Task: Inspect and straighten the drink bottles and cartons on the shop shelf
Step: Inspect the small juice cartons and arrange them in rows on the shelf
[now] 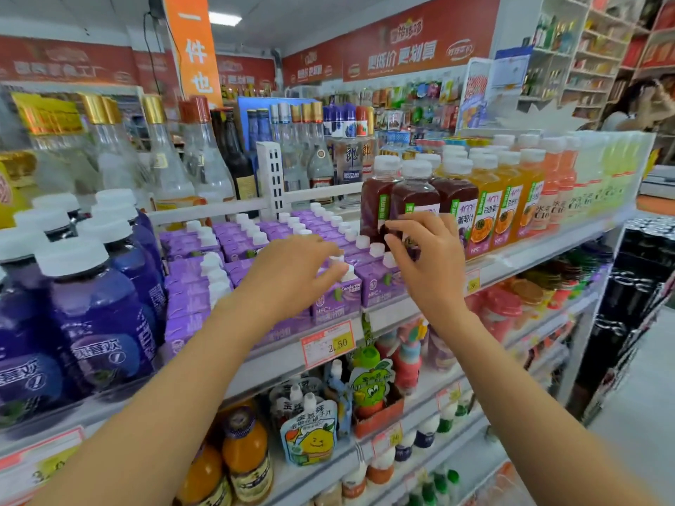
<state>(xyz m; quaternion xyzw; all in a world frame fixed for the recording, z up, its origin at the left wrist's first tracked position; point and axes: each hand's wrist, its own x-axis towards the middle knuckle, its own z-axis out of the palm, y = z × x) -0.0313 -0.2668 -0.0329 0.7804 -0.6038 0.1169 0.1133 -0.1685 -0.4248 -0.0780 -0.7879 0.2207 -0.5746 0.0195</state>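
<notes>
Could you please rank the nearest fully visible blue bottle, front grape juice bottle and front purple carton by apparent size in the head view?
1. Blue bottle; nearness to the camera inflates it.
2. Grape juice bottle.
3. Purple carton, partly under the left hand.

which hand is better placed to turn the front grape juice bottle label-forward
Right. The right hand is at the front dark grape juice bottle, with its fingertips by the label. The left hand is over the purple cartons, further left along the shelf.
</notes>
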